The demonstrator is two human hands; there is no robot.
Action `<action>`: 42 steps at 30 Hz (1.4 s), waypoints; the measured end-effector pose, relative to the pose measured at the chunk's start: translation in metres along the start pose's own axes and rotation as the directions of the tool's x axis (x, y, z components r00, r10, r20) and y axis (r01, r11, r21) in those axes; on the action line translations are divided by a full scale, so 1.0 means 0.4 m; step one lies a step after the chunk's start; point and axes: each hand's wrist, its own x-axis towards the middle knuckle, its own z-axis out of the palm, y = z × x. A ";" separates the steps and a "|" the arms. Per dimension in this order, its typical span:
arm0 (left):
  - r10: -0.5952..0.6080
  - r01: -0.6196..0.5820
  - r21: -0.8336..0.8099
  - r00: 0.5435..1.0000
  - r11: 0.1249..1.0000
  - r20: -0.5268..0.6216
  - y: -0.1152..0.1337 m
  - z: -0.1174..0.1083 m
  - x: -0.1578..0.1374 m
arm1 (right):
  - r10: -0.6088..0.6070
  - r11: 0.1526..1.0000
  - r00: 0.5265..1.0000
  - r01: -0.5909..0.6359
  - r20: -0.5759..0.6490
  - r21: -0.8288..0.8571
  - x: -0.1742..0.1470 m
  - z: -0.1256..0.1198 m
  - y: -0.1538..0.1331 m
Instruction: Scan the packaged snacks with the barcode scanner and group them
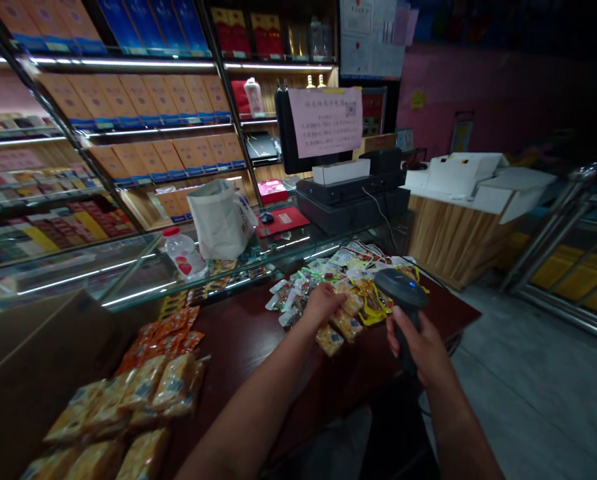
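Note:
My left hand (pixel 323 303) is closed on clear-wrapped pastry packs (pixel 347 325) at the middle of the dark red table (pixel 228 347); how many it grips I cannot tell. My right hand (pixel 418 343) is wrapped round the handle of a black barcode scanner (pixel 403 290), whose top shows a small blue light. The scanner's head is to the right of the packs. Behind my left hand lies a heap of small silvery snack packets (pixel 291 297), with yellow-edged bags (pixel 376 303) beside it.
More wrapped pastries (pixel 151 383) and orange packets (pixel 161 340) lie at the left by a cardboard box (pixel 43 360). A glass counter (pixel 143 267) bears a red-capped jar (pixel 183 253), a white bag (pixel 216 220) and a monitor (pixel 283 140). A metal railing (pixel 553 233) stands right.

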 end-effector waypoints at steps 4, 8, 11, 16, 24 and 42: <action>0.070 -0.058 0.154 0.995 0.986 -0.073 0.004 0.008 0.019 | 0.011 1.000 1.000 -0.011 0.005 -0.019 0.002 -0.012 0.006; 0.140 -0.114 0.248 0.986 0.962 -0.091 0.003 0.000 0.006 | 0.019 1.000 1.000 -0.019 -0.010 -0.023 -0.002 -0.017 0.003; 0.174 -0.140 0.276 0.979 0.951 -0.102 -0.011 -0.017 -0.024 | 0.021 0.999 1.000 -0.021 -0.004 -0.039 -0.005 -0.017 -0.002; 0.363 -0.317 0.248 0.917 0.915 -0.166 -0.062 -0.089 -0.117 | 0.039 0.997 0.999 -0.039 -0.001 -0.062 -0.009 -0.018 -0.001; 0.382 -0.126 0.596 0.865 0.793 -0.324 -0.143 -0.381 -0.329 | 0.070 0.991 0.996 -0.062 0.063 -0.115 -0.019 -0.007 0.004; 0.166 -0.089 0.859 0.986 0.504 0.005 -0.284 -0.727 -0.387 | 0.068 0.972 0.981 -0.025 0.179 -0.232 -0.074 0.032 0.012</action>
